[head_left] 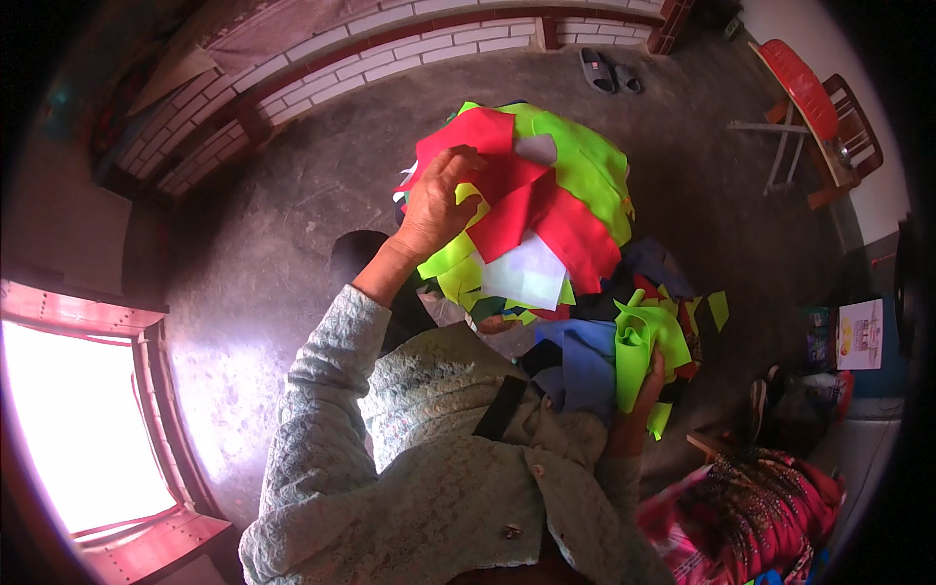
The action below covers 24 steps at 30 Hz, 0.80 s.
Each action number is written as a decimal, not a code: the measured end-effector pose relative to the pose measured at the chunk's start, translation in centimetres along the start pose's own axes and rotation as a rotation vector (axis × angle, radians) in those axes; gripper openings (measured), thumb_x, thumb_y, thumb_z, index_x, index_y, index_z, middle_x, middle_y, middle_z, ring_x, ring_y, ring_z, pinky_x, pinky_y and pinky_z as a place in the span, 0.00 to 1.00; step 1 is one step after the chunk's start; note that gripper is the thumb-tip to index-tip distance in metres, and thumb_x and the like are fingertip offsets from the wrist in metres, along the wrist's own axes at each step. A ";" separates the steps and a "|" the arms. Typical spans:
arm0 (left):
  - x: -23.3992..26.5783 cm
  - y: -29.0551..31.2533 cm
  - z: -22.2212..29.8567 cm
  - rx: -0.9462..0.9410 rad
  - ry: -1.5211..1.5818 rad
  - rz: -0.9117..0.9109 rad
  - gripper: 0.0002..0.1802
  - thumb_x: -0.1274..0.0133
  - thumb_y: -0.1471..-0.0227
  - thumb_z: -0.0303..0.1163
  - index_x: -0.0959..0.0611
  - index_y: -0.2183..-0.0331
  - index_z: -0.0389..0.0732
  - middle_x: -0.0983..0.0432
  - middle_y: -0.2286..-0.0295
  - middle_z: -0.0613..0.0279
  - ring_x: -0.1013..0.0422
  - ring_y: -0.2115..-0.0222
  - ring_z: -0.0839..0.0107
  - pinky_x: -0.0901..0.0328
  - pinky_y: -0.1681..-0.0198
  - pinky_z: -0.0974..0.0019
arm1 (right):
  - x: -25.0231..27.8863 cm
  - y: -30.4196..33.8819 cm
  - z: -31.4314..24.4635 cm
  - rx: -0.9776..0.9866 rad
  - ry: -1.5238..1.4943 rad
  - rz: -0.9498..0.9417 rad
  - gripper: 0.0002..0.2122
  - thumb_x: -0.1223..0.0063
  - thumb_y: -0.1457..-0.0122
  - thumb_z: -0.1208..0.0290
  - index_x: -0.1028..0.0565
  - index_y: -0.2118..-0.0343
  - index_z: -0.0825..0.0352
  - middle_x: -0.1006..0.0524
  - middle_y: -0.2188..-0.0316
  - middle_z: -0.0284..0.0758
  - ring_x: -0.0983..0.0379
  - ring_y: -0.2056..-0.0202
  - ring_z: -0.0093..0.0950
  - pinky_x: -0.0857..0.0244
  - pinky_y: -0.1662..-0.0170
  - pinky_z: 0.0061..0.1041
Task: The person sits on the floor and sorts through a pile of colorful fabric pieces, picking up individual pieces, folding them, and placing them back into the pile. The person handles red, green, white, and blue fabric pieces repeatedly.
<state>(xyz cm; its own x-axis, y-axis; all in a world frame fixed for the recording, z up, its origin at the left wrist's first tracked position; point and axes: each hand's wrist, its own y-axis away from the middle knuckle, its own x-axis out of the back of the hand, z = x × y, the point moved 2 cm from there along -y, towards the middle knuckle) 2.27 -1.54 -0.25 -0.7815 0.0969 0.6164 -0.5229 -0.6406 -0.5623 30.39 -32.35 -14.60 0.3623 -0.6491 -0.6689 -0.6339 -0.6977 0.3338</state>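
Note:
A tall heap of cut cloth pieces stands on the floor before me. Red cloth (575, 234), lime-green cloth (585, 156) and a white piece (526, 271) lie on top. My left hand (441, 203) is over the heap's left side at the red cloth, its fingers bent and the thumb apart from them, with no piece plainly gripped. At my right thigh, my right hand (650, 385) holds a folded lime-green cloth piece (636, 341); part of its fingers is hidden by the cloth. Blue-grey cloth (585, 361) lies on my lap beside it.
Dark slippers (606, 73) rest on the floor near the low white brick wall (409, 54). A red chair (801, 93) and wooden table stand at the far right. Pink patterned fabric (751, 517) is at the near right, and a bright doorway (73, 429) at the left.

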 end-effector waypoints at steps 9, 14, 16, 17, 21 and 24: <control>-0.6 -0.5 0.2 -0.028 -0.182 -0.017 0.23 0.42 0.72 0.21 0.19 0.65 0.48 0.29 0.57 0.62 0.35 0.54 0.58 0.39 0.52 0.58 | 0.1 0.0 0.1 0.015 -0.010 0.019 0.16 0.60 0.38 0.66 0.30 0.53 0.70 0.26 0.57 0.37 0.28 0.57 0.28 0.34 0.53 0.26; -0.7 0.0 -0.4 0.059 0.022 -0.009 0.16 0.39 0.67 0.21 0.17 0.69 0.43 0.27 0.59 0.58 0.31 0.57 0.60 0.36 0.54 0.60 | 0.0 0.0 0.1 0.009 -0.009 0.032 0.16 0.62 0.37 0.65 0.29 0.54 0.70 0.26 0.58 0.37 0.28 0.58 0.27 0.33 0.54 0.25; -0.6 0.3 -0.5 0.125 0.132 -0.086 0.13 0.39 0.64 0.21 0.17 0.70 0.42 0.26 0.60 0.58 0.29 0.59 0.62 0.34 0.55 0.62 | -1.8 0.8 -0.1 0.014 -0.002 0.098 0.16 0.62 0.37 0.64 0.29 0.55 0.69 0.25 0.60 0.36 0.27 0.61 0.26 0.32 0.57 0.24; -0.6 0.4 -0.4 0.122 0.141 -0.093 0.13 0.39 0.65 0.21 0.17 0.70 0.42 0.26 0.61 0.58 0.29 0.60 0.62 0.34 0.56 0.62 | -2.1 0.9 -0.2 0.015 0.003 0.096 0.16 0.62 0.37 0.64 0.29 0.55 0.69 0.25 0.60 0.36 0.27 0.61 0.26 0.32 0.57 0.24; 0.0 0.5 0.2 0.127 0.158 -0.088 0.10 0.38 0.64 0.23 0.17 0.72 0.41 0.25 0.63 0.59 0.29 0.60 0.62 0.34 0.56 0.63 | -2.4 1.1 -0.2 0.006 -0.006 0.077 0.15 0.62 0.37 0.64 0.29 0.55 0.69 0.25 0.61 0.36 0.27 0.61 0.26 0.32 0.57 0.24; 0.5 0.5 0.7 0.173 0.214 -0.053 0.08 0.38 0.61 0.24 0.17 0.72 0.40 0.25 0.64 0.59 0.29 0.60 0.64 0.33 0.57 0.64 | -2.2 1.0 -0.2 -0.006 -0.034 0.045 0.15 0.61 0.37 0.65 0.28 0.55 0.69 0.25 0.61 0.36 0.27 0.61 0.26 0.32 0.57 0.24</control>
<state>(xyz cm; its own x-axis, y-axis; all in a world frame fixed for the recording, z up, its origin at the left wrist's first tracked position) 1.86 -2.34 0.22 -0.8184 0.2810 0.5013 -0.5136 -0.7489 -0.4188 29.08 -31.72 -12.64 0.3097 -0.6695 -0.6752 -0.6449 -0.6697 0.3683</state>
